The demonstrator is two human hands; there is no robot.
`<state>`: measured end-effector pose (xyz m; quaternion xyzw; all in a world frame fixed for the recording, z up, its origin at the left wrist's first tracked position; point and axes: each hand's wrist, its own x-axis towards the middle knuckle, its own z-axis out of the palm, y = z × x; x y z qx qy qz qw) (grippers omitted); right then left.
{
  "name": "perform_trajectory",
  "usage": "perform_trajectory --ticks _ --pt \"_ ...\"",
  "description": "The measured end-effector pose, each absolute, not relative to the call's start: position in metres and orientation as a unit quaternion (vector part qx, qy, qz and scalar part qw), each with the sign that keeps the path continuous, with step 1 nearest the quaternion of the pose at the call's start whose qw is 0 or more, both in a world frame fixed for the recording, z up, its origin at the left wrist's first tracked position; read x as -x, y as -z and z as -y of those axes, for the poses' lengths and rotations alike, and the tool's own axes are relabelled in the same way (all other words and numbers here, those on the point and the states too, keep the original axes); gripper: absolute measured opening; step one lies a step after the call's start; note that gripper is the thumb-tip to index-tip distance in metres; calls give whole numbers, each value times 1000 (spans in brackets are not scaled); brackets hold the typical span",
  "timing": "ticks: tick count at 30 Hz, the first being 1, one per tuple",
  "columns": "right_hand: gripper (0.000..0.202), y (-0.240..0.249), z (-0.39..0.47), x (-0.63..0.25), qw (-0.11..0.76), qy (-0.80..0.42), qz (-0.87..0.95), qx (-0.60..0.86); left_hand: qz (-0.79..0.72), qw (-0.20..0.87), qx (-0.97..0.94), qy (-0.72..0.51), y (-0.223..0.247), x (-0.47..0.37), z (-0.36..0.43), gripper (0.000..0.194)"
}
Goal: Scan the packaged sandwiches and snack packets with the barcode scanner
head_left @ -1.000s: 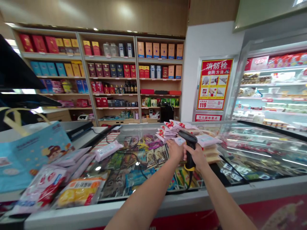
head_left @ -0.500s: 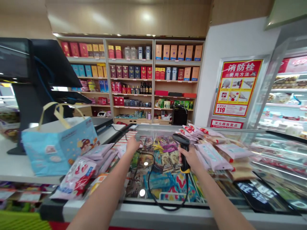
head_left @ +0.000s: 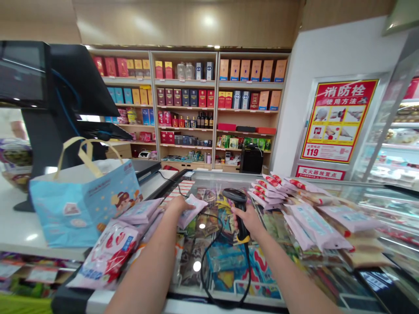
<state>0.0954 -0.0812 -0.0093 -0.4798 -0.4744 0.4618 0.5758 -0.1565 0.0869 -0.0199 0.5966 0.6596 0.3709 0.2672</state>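
My left hand [head_left: 178, 206] is over the glass counter top, its thumb on a small pale pink packet [head_left: 195, 210] that it grips by the near side. The fingers under the packet are hidden. My right hand [head_left: 251, 223] is wrapped round the handle of a black and yellow barcode scanner [head_left: 241, 216]. The scanner's head points toward the left, at the side of the packet. Its black cable [head_left: 203, 257] loops down across the glass. Left of my left arm lie more pink packets [head_left: 141, 212] and a red and white packet [head_left: 110, 250].
A light blue paper bag [head_left: 85, 203] stands on the left counter beside a black checkout screen [head_left: 83, 80]. Several pink packets [head_left: 317, 224] are piled on the right, near a dark tablet-like device [head_left: 386, 283]. Snacks show under the glass; boxed goods fill the shelves [head_left: 214, 109] behind.
The view has swung left a little. The packet at my left hand has come further right into sight, and the scanner has moved left, closer to it.
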Motion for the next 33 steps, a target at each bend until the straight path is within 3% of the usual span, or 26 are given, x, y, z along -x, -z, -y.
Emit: perform_trajectory --ticks 3,6,12,17,24,33 --pt "34 15 86 -96 579 -460 473 478 -697 262 -603 -287 15 153 -82 43" --pt "35 15 89 -95 575 -466 473 478 -655 310 -625 -289 13 148 -74 35" --pt "38 14 94 -89 557 -484 488 466 -561 505 -608 -245 12 143 -56 22" --pt "38 16 98 -83 544 -519 477 455 -496 627 -497 -336 11 128 -51 24" --pt "33 20 100 -78 500 -520 518 459 -373 575 -349 -639 11 104 -57 30" --pt "33 25 97 -77 493 -494 546 464 -355 554 -368 -657 11 103 -56 34"
